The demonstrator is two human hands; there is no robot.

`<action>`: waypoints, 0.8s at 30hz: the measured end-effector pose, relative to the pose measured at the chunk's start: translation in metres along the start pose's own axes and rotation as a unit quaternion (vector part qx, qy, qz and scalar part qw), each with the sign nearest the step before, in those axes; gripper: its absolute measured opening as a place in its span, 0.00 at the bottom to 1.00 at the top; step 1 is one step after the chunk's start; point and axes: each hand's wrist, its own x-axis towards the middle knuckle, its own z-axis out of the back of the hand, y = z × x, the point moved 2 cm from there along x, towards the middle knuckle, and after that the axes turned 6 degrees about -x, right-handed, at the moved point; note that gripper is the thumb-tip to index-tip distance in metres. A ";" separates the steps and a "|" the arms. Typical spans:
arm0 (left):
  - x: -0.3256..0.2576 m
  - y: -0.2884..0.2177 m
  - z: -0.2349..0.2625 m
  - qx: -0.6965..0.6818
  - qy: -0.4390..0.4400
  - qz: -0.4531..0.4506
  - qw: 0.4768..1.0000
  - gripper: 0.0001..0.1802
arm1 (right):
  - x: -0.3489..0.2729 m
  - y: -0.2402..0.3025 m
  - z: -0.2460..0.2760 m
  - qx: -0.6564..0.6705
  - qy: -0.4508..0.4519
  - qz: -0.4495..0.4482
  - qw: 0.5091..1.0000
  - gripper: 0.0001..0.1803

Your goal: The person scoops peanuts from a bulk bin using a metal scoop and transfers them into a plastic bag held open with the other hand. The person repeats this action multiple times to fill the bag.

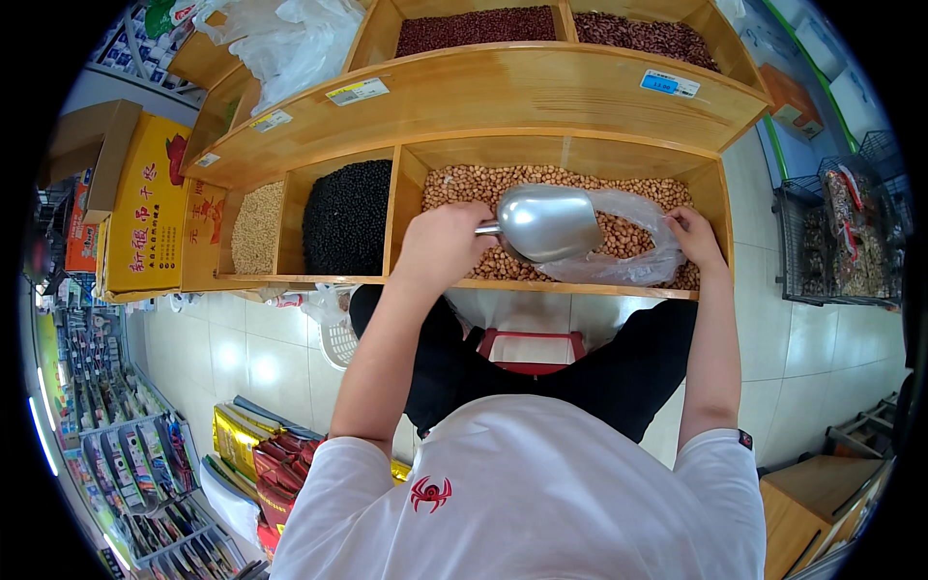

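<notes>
Left hand (pixel 452 240) closed round the handle of a shiny silver metal scoop (pixel 548 222); scoop at a clear plastic bag (pixel 628 271), right hand (pixel 693 238) pinching its rim. Both over tan round nuts (pixel 454 184) in a light-wood bin (pixel 483 147). Adjacent compartments: black beans (pixel 346 220), beige grains (pixel 256 230). Bag contents: can't tell.

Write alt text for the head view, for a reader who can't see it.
A person's left hand holds a metal scoop over a clear plastic bag that the right hand grips by its edge, above a wooden bin of light-brown beans. Black beans and pale grains lie to the left; dark red beans lie beyond.
</notes>
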 end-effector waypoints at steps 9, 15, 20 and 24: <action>-0.016 0.084 -0.011 -0.034 -0.078 0.139 0.987 0.15 | -0.001 0.002 0.000 0.006 0.010 0.002 1.000 0.06; -0.029 0.106 -0.027 0.077 0.028 0.201 0.976 0.16 | 0.001 -0.002 -0.001 0.010 0.019 -0.005 1.000 0.06; -0.025 0.112 -0.044 0.085 0.054 0.200 0.975 0.17 | 0.000 -0.001 -0.001 0.000 0.019 -0.006 1.000 0.06; -0.013 0.124 -0.064 0.061 0.053 0.197 0.977 0.19 | -0.001 0.002 0.000 -0.005 0.025 -0.012 1.000 0.06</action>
